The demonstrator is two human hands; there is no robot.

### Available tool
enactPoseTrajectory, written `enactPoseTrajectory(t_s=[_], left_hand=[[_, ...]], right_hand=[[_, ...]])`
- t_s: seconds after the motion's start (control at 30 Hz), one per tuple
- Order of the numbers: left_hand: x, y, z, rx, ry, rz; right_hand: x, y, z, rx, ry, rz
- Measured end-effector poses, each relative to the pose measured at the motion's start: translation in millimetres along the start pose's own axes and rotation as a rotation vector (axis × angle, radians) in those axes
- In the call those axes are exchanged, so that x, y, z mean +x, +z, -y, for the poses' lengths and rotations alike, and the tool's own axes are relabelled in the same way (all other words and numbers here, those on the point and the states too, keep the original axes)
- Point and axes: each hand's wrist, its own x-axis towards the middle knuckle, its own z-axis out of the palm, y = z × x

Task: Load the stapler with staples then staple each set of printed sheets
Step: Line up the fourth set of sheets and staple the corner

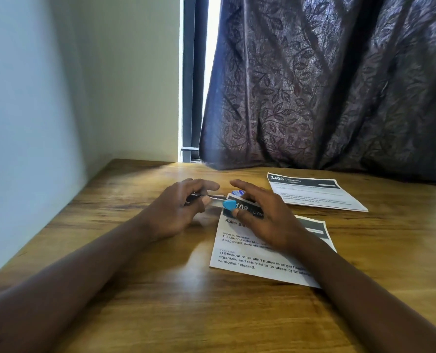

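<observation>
- Stapler (213, 197) sits between the two hands. Its blue end (229, 205) is at the top left corner of the near sheets (252, 253).
- The left hand (183, 207) grips the dark back end, with its fingers curled round and the thumb on top.
- The right hand (260, 215) is spread over the blue end with straight fingers. Its thumb tip touches just beside the blue part. What is under the palm is hidden.
- A small blue and white thing (238, 192) peeks out by the right fingers. It may be the staple box, but it is too small to tell.
- The far sheets (313, 193) lie further back on the table (135, 289), apart from the near set.
- It is not clear if the staples are in yet.
- To do this step well, the person should make the page edges even and slide the corner fully in.
- Then they should press down hard once, with the thumb away from the mouth.
</observation>
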Motion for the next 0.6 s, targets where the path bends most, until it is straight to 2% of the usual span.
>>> enactPoseTrajectory(t_s=[0.07, 0.2, 0.3, 0.4, 0.53, 0.6], left_hand=[[-0.4, -3.5, -1.8, -0.029, -0.017, -0.029], [1.8, -9.7, 3.0, -0.073, -0.016, -0.213], [1.8, -11.9, 10.2, 0.070, -0.008, -0.260], [3.1, -13.1, 18.8, 0.245, 0.009, -0.168], [4.7, -11.6, 22.1, 0.453, 0.019, 0.070], [3.3, -10.5, 19.4, 0.528, -0.001, 0.109]], right_hand=[[0.4, -0.5, -0.3, 0.073, 0.018, -0.003], [0.7, 0.0, 1.6, 0.145, 0.019, -0.030], [0.7, -0.1, 0.6, 0.192, 0.019, -0.045], [1.6, -0.4, 0.5, 0.231, 0.031, -0.048], [4.5, -1.4, 0.5, 0.213, 0.027, -0.034], [3.7, -2.0, 1.2, 0.220, 0.030, -0.047]])
